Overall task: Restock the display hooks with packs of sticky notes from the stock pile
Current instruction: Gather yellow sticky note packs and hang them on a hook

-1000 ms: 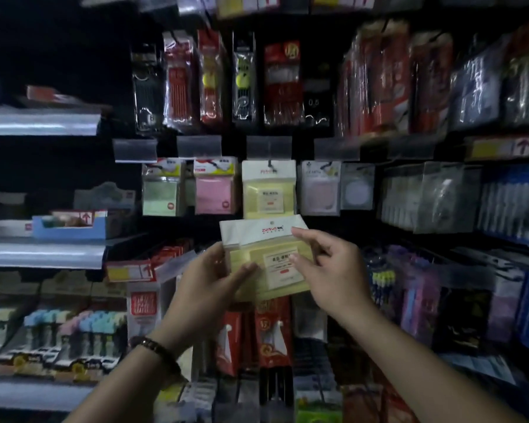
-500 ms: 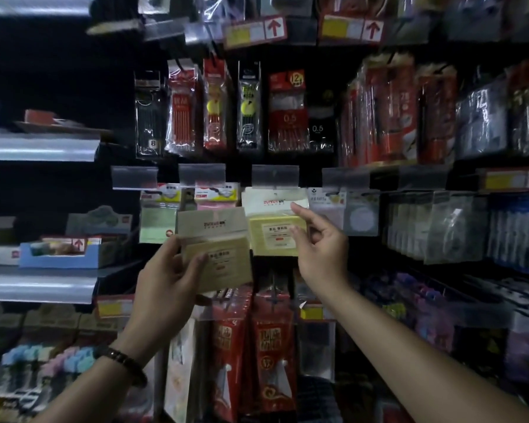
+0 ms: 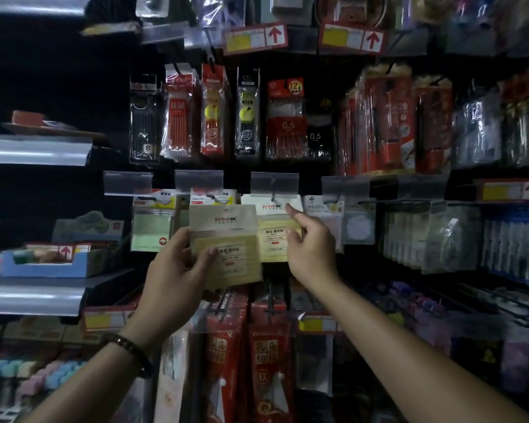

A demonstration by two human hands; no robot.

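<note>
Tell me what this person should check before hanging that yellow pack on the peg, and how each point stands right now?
1. Pack held firmly: ok, the left hand grips the loose yellow pack by its lower left part.
2. Hang hole visible: ok, it shows in the header.
3. Right peg chosen: ok, a matching hanging yellow pack sits just right of it.
4. Peg tip free: cannot tell; the clear label holder hides it.
5. Right hand steadying the hanging pack: ok, its fingers touch the pack's right edge.
6. Hole lined up with the peg: not ok, the pack is still left of it.
</note>
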